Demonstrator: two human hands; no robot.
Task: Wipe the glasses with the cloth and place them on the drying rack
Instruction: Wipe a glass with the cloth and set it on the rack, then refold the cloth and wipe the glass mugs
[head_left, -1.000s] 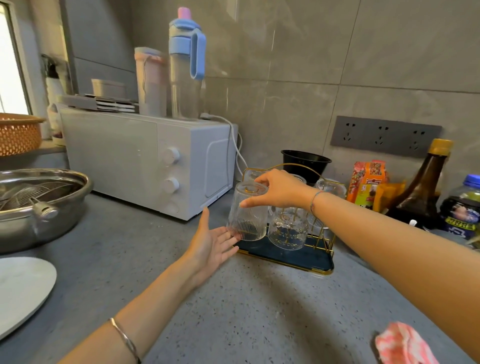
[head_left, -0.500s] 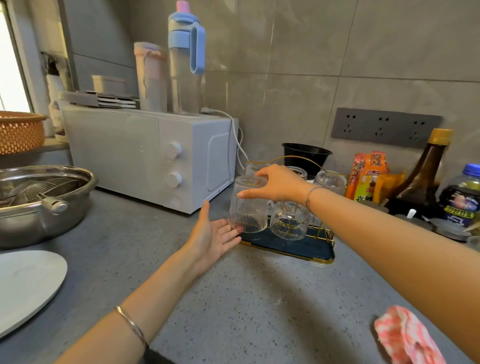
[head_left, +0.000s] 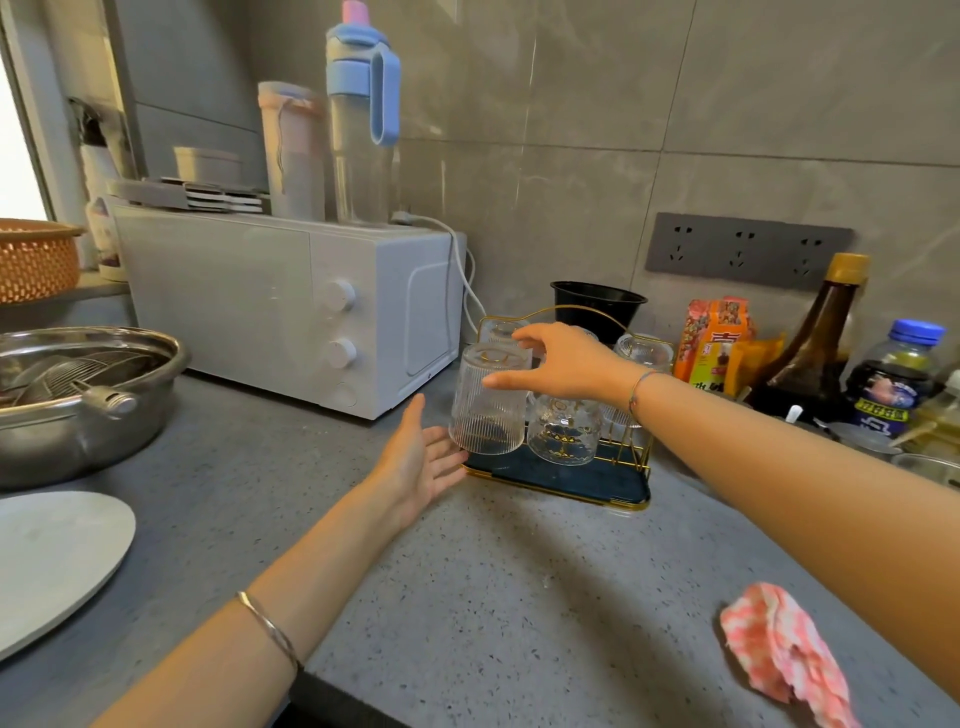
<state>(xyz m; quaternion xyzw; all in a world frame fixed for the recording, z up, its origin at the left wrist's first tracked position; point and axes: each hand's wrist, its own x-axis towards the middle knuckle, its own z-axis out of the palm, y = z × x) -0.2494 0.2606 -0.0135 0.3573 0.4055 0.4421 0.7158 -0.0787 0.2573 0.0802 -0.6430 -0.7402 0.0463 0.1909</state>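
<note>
At the front-left corner of the rack (head_left: 571, 486) the glass (head_left: 487, 415) is pinched by its upturned base in the right hand (head_left: 566, 364), mouth down for draining; the left hand (head_left: 415, 467) is spread empty beside it, probably guarding.

Home kitchen: microwave (head_left: 270, 306), sauce btl (head_left: 826, 353)

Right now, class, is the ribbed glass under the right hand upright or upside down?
Upside down: the ribbed glass has its thick base on top, wide mouth down over the drying rack.
</note>
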